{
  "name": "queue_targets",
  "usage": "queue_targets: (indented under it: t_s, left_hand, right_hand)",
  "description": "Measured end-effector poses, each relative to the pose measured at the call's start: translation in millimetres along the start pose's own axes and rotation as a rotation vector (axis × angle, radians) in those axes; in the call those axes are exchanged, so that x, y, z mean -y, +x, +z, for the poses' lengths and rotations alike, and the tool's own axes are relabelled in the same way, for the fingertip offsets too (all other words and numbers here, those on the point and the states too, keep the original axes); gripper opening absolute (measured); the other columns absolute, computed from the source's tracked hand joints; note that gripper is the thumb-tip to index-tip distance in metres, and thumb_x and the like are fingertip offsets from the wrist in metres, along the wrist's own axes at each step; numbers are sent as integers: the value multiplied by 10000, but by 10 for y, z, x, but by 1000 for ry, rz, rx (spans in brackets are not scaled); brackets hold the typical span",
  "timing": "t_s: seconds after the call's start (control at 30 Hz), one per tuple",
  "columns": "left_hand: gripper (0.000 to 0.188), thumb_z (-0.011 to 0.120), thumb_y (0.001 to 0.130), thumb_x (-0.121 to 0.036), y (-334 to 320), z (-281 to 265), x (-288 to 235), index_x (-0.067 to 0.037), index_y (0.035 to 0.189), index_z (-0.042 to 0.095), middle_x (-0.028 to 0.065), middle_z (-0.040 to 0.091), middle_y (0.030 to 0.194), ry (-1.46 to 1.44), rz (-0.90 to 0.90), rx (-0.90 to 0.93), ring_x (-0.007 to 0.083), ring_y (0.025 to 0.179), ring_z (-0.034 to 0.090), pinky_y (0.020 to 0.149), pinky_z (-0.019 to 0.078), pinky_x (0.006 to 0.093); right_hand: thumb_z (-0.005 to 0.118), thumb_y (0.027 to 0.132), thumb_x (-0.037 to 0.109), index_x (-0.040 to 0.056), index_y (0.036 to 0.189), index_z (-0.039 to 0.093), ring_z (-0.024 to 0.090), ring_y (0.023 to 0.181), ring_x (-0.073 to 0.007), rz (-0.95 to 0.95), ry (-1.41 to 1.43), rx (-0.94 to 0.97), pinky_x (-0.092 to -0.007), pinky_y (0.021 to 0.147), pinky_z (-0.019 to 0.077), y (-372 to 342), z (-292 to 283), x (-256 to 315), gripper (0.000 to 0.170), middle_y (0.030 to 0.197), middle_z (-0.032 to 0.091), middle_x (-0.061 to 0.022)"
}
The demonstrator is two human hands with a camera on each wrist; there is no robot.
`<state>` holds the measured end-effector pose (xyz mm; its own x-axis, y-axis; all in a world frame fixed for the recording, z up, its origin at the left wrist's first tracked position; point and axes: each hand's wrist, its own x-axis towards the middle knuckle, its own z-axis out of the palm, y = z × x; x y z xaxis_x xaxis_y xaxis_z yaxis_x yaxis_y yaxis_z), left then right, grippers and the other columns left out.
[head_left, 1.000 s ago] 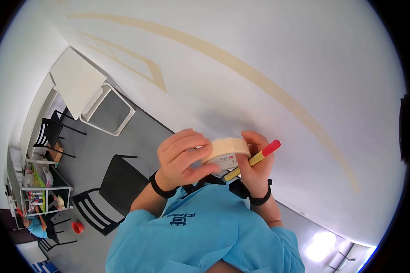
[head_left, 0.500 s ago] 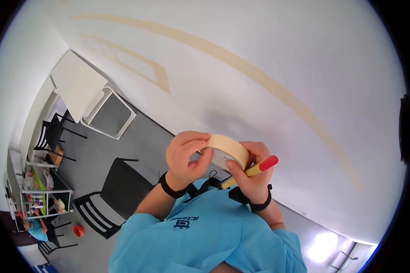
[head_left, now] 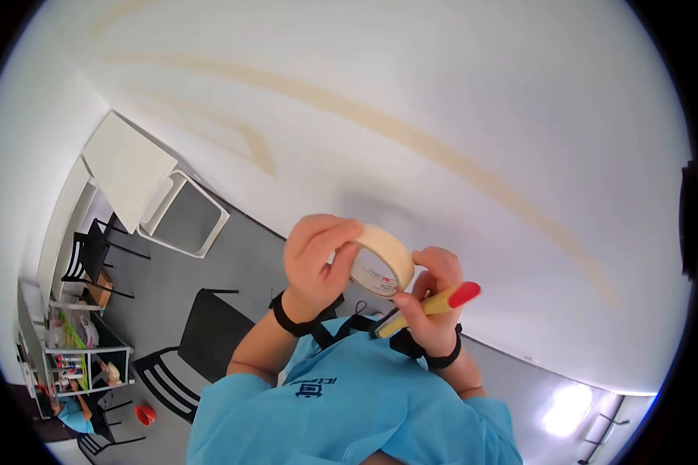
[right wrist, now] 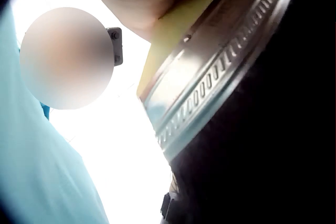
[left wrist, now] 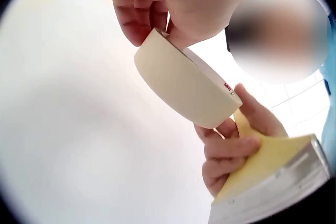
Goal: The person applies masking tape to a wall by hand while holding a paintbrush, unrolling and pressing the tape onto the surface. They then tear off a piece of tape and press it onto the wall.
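The left hand's (head_left: 314, 256) thumb and fingers pinch one end of a roll of cream tape (head_left: 388, 243), gripping it by its ring wall. The right hand's (head_left: 436, 304) fingers curl round the yellow handle of a flat brush (head_left: 444, 301), and its thumb tip and a fingertip also come up against the roll's other end, so the tape sits between the two hands, above the chest and in front of the wall.

The roll stands tilted on edge: in the head view its long extent slants from upper left down to lower right, and its hole faces back toward the wearer, showing a pale core printed in red and dark letters. The brush's long axis runs across the right palm, its red tip pointing right and slightly up, its dark bristle end down and left toward the blue shirt (head_left: 318, 422). The right wrist view shows its ribbed metal ferrule (right wrist: 184, 71) close up.

Black bands (head_left: 288, 319) circle both wrists. Beyond the hands, a curved tan strip (head_left: 388, 125) crosses the white wall (head_left: 535, 116). To the left stand a black chair (head_left: 213, 333), a white table (head_left: 130, 170) and a shelf unit (head_left: 91, 368) holding assorted items, with a red object (head_left: 145, 415) on the grey floor near the chair
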<state>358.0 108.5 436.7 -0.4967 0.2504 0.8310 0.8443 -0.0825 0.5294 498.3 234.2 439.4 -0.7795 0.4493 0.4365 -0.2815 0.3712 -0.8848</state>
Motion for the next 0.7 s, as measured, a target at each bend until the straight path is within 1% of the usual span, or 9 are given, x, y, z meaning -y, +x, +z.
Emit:
queue_targets:
  t_s: [0.1, 0.17, 0.2, 0.27, 0.33, 0.4, 0.57, 0.63, 0.7]
  left_hand:
    - [220, 662, 721, 60, 233, 6, 31, 2, 932, 645, 125, 630, 882, -103, -96, 5, 219, 731, 596, 656, 483, 298]
    - [150, 633, 794, 35, 386, 24, 23, 10, 943, 631, 100, 626, 881, -284, -247, 33, 172, 763, 602, 694, 475, 269]
    - [150, 633, 794, 35, 444, 36, 3, 10, 943, 631, 100, 626, 881, -283, -240, 29, 172, 763, 602, 694, 475, 269]
    - [141, 605, 841, 27, 554, 63, -51, 13, 981, 617, 76, 629, 896, -627, -468, 102, 135, 808, 605, 713, 478, 255]
    - [141, 583, 872, 17, 661, 69, -131, 14, 1011, 603, 57, 636, 896, -680, -474, 112, 107, 827, 604, 703, 486, 247]
    - [140, 574, 883, 6, 715, 61, -194, 11, 1020, 600, 51, 642, 887, -846, -624, 175, 104, 796, 604, 673, 489, 247]
    - [99, 607, 873, -49, 694, 86, -91, -2, 959, 593, 24, 625, 841, -765, -646, 244, 93, 749, 549, 629, 445, 243]
    - [121, 621, 890, -130, 662, 127, -120, -17, 929, 597, 14, 597, 803, -385, -529, 151, 99, 735, 534, 632, 430, 241]
    - [153, 617, 900, -170, 690, 78, -78, -20, 920, 598, 14, 587, 792, -503, -601, 150, 101, 721, 528, 625, 420, 238]
  right_hand:
    - [681, 735, -4, 21, 1066, 575, 390, 529, -52, -77, 36, -132, -185, 491, 327, -45, -134, -83, 349, 1079, 496, -99]
    - [643, 746, -34, 29, 1022, 579, 389, 538, -52, -42, 25, -207, -184, 498, 328, -71, -223, -110, 290, 1057, 506, -91]
    - [636, 749, -40, 32, 1004, 581, 388, 540, -52, -31, 11, -244, -183, 500, 327, -88, -267, -144, 271, 1045, 511, -89]
    - [631, 752, -43, 35, 983, 583, 389, 545, -50, -30, -4, -280, -182, 502, 326, -100, -350, -184, 248, 1031, 517, -87]
    - [627, 755, -45, 37, 962, 586, 391, 550, -49, -30, -14, -319, -181, 504, 325, -82, -410, -215, 227, 1017, 523, -85]
    - [620, 761, -46, 39, 933, 589, 390, 552, -48, -20, 29, -358, -183, 502, 322, -71, -453, -256, 194, 991, 532, -80]
    - [632, 752, -52, 35, 866, 605, 422, 557, -58, -117, -78, -327, -190, 497, 331, -49, -518, -359, 146, 919, 569, -63]
    - [639, 742, -61, 35, 827, 615, 459, 571, -67, -129, -94, -302, -192, 495, 350, -54, -528, -364, 131, 893, 583, -65]
    - [640, 737, -66, 35, 818, 617, 469, 573, -68, -149, -100, -297, -194, 492, 358, -44, -544, -362, 132, 890, 587, -68]
